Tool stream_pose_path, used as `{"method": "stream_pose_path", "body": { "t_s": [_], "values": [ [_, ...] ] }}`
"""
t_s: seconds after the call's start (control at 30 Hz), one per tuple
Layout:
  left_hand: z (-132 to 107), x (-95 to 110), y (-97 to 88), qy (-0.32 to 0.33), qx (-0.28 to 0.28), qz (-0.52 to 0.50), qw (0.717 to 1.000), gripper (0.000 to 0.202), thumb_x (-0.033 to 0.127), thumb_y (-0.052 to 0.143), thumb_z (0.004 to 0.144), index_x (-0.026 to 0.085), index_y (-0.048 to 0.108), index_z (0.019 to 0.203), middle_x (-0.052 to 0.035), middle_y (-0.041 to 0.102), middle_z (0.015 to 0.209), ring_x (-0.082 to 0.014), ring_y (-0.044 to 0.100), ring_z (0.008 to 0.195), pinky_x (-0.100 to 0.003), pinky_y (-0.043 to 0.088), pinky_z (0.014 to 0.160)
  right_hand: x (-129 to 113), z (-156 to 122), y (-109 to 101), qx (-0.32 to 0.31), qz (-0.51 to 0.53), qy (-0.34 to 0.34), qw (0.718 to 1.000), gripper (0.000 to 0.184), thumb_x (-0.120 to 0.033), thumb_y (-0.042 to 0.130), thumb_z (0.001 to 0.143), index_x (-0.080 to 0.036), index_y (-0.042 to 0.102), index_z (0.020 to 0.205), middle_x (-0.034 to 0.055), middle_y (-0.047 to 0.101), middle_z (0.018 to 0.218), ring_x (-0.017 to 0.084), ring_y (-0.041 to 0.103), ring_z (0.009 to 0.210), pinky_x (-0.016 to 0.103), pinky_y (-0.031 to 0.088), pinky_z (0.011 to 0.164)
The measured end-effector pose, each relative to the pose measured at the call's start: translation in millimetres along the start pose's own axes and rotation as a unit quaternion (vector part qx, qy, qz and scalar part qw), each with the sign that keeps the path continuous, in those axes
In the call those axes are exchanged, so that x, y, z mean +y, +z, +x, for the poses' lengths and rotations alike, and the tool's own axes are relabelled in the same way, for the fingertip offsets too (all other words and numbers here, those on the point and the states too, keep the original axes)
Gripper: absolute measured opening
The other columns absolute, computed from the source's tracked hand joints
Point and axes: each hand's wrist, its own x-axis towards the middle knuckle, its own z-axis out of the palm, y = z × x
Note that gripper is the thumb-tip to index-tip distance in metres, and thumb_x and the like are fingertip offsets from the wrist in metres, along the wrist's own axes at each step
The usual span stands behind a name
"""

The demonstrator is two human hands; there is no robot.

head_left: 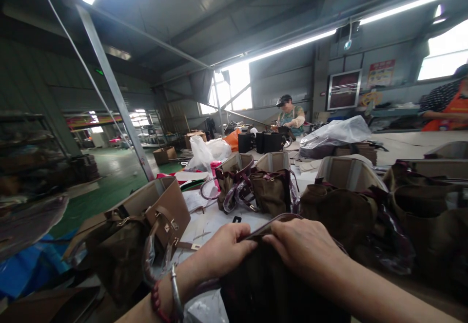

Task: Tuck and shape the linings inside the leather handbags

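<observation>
Desk (215, 218), pale and crowded, spreads ahead of us from three round to seven o'clock. Across it, at two o'clock, we see a co-worker (298, 118) in a dark cap, and near three another person (451, 104) in orange. A clear plastic sheet (334, 135) drapes over a bundle at three. Closest to us, between five and six o'clock, is the dark bag (278, 284), its trimmed upper edge in our grip. An open brown bag (336, 211) sits at four o'clock, and an open dark-brown bag (120, 252) between seven and eight, a tan panel (168, 211) with metal fittings beside it. Toward five we have a smaller brown bag (272, 191), with a narrower brown bag (227, 184) just beside it at six. Our left hand (226, 247) pinches the dark bag's rim between thumb and fingers; our right hand (298, 240), near it, clasps the same rim, fingers folded over. A pink bottle (215, 174) shows at seven, and our wrist at seven wears a silver bangle (177, 291) and red beads (156, 298).
</observation>
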Motion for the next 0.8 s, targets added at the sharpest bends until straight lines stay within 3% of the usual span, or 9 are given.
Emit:
{"method": "stream_pose_path", "body": {
  "t_s": [0.23, 0.8],
  "values": [
    [3, -3, -1.2, -0.022, -0.023, -0.036, 0.999, 0.017, 0.028, 0.048, 0.069, 0.012, 0.051, 0.072, 0.0036, 0.041, 0.059, -0.0081, 0.036, 0.053, -0.018, 0.027, 0.046, 14, 0, 2, 0.008, 0.004, 0.022, 1.000, 0.021, -0.031, 0.042, 0.083, -0.021, 0.059, 0.075, 0.0033, 0.066, 0.071, 0.022, 0.062, 0.066, 0.025, 0.038, 0.051],
    [-1, 0, 3.7, -0.036, -0.023, -0.039, 0.998, 0.017, 0.031, 0.048, 0.068, 0.015, 0.046, 0.067, 0.0046, 0.039, 0.058, -0.0083, 0.035, 0.052, -0.018, 0.027, 0.046, 13, 5, 0, -0.008, 0.002, 0.036, 0.999, 0.027, -0.029, 0.041, 0.084, -0.018, 0.062, 0.072, 0.0080, 0.066, 0.069, 0.024, 0.063, 0.065, 0.026, 0.040, 0.051]
  ]
}}
